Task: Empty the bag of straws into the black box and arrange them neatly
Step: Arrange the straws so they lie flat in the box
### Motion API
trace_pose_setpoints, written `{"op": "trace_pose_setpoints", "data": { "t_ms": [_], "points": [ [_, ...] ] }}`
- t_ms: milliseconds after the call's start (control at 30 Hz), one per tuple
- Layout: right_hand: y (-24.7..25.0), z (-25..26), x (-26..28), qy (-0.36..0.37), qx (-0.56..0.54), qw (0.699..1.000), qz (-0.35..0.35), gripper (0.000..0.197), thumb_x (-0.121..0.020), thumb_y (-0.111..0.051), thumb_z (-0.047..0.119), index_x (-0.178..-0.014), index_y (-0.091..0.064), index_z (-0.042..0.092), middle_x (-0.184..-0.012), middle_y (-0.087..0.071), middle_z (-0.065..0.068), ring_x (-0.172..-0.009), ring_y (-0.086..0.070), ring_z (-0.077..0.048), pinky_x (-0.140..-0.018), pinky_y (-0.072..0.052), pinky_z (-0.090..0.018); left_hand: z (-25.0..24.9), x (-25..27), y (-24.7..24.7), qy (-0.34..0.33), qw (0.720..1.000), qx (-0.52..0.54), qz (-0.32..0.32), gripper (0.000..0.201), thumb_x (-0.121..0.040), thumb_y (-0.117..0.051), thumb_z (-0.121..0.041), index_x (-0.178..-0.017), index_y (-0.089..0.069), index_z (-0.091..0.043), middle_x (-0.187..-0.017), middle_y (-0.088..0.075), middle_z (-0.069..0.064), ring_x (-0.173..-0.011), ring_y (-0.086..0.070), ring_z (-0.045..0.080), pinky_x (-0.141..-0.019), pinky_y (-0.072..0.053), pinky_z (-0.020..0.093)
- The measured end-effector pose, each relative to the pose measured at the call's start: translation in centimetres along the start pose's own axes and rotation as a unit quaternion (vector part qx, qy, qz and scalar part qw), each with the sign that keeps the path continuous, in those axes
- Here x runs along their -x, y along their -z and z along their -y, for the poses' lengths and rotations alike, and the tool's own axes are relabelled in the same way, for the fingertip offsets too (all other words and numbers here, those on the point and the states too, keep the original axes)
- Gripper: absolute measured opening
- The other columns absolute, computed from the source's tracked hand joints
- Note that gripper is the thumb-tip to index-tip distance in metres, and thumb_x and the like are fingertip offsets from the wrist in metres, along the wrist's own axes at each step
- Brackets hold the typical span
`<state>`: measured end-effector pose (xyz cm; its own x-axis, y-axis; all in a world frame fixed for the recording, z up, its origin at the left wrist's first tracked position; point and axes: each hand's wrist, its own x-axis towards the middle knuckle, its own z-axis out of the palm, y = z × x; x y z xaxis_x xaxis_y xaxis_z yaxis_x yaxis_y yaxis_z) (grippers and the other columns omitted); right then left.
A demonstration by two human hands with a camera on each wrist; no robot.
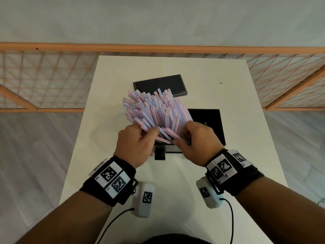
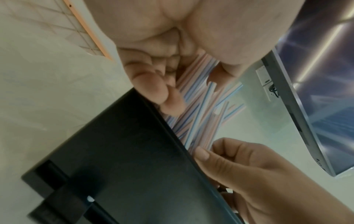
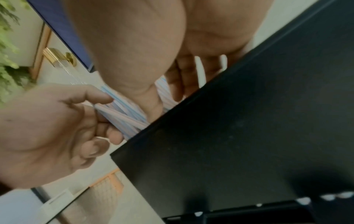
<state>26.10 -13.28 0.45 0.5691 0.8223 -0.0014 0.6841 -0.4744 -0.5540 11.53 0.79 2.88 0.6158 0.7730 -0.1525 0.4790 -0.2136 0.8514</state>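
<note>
Dozens of light, slick, easily crushed straws point(image 1: 156, 110) fan upward over the black box point(image 1: 209, 124) on the worktop point(image 1: 228, 81), both hands, left point(image 1: 135, 147) and right point(image 1: 195, 143), clenched round their lower ends, the best hold since loose ones would slide.

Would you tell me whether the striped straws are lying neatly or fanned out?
Fanned out: the pink-and-blue striped straws splay from both hands, free ends pointing different ways.
</note>
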Motion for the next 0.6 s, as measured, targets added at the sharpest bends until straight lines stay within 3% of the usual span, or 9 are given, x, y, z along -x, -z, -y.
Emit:
{"op": "trace_pose_setpoints", "data": {
  "t_ms": [100, 233, 300, 367, 433, 500, 600],
  "points": [
    [0.3, -0.5, -0.1, -0.100, 0.091, 0.987, 0.082, 0.046, -0.078, -0.055, 0.068, -0.076, -0.043, 0.024, -0.074, -0.054, 0.007, -0.069, -0.056, -0.020, -0.060, -0.050, -0.032, 0.6, 1.1, 0.1, -0.019, 0.998, 0.016, -0.054, 0.020, -0.079, -0.058, -0.037, -0.079, -0.062, -0.017, -0.065, -0.069, 0.003, -0.056, -0.068, 0.030, -0.061, -0.058, 0.047],
    [0.3, -0.5, -0.6, -0.149, 0.126, 0.977, 0.090, 0.070, -0.070, -0.046, 0.084, -0.093, -0.044, 0.018, -0.084, -0.064, 0.000, -0.079, -0.065, -0.024, -0.060, -0.049, -0.031, 0.3, 2.4, -0.4, -0.007, 0.999, 0.019, -0.050, 0.029, -0.075, -0.063, -0.050, -0.085, -0.064, -0.023, -0.063, -0.068, -0.005, -0.056, -0.069, 0.015, -0.066, -0.058, 0.036],
    [0.2, -0.1, -0.8, -0.164, 0.128, 0.975, 0.080, 0.074, -0.070, -0.052, 0.082, -0.100, -0.043, 0.015, -0.088, -0.055, -0.002, -0.083, -0.062, -0.026, -0.060, -0.046, -0.030, 0.0, 2.3, -1.0, 0.039, 0.998, 0.033, -0.026, 0.036, -0.075, -0.068, -0.057, -0.078, -0.066, -0.021, -0.061, -0.069, -0.005, -0.056, -0.071, 0.016, -0.066, -0.061, 0.038],
    [0.3, 0.3, -0.9, -0.165, 0.111, 0.977, 0.078, 0.071, -0.069, -0.055, 0.080, -0.099, -0.045, 0.016, -0.087, -0.054, 0.001, -0.082, -0.061, -0.024, -0.063, -0.052, -0.032, -0.5, 2.3, -1.7, 0.115, 0.988, 0.106, -0.001, 0.033, -0.080, -0.076, -0.051, -0.075, -0.070, -0.019, -0.061, -0.071, -0.001, -0.052, -0.070, 0.021, -0.060, -0.063, 0.040],
    [0.4, 0.4, -1.1, -0.146, 0.069, 0.984, 0.081, 0.055, -0.071, -0.061, 0.072, -0.090, -0.049, 0.021, -0.081, -0.059, 0.004, -0.076, -0.061, -0.020, -0.065, -0.055, -0.034, -1.3, 2.6, -2.1, 0.155, 0.975, 0.157, 0.008, 0.028, -0.082, -0.080, -0.041, -0.071, -0.071, -0.017, -0.056, -0.067, 0.000, -0.048, -0.066, 0.022, -0.054, -0.061, 0.036],
    [0.5, 0.3, -1.3, -0.128, 0.034, 0.988, 0.078, 0.039, -0.074, -0.066, 0.059, -0.083, -0.051, 0.025, -0.076, -0.060, 0.007, -0.070, -0.060, -0.016, -0.064, -0.056, -0.034, -1.5, 2.6, -2.4, 0.137, 0.981, 0.136, 0.014, 0.027, -0.082, -0.080, -0.041, -0.073, -0.072, -0.017, -0.053, -0.066, -0.001, -0.048, -0.066, 0.022, -0.052, -0.061, 0.036],
    [0.6, -0.1, -1.8, -0.137, 0.008, 0.988, 0.077, 0.030, -0.072, -0.069, 0.047, -0.085, -0.052, 0.025, -0.080, -0.060, 0.006, -0.072, -0.060, -0.016, -0.066, -0.055, -0.032, -1.4, 2.3, -2.6, 0.107, 0.990, 0.089, 0.026, 0.023, -0.081, -0.080, -0.043, -0.079, -0.074, -0.021, -0.062, -0.072, 0.004, -0.049, -0.069, 0.024, -0.051, -0.062, 0.038]
  ]
}}
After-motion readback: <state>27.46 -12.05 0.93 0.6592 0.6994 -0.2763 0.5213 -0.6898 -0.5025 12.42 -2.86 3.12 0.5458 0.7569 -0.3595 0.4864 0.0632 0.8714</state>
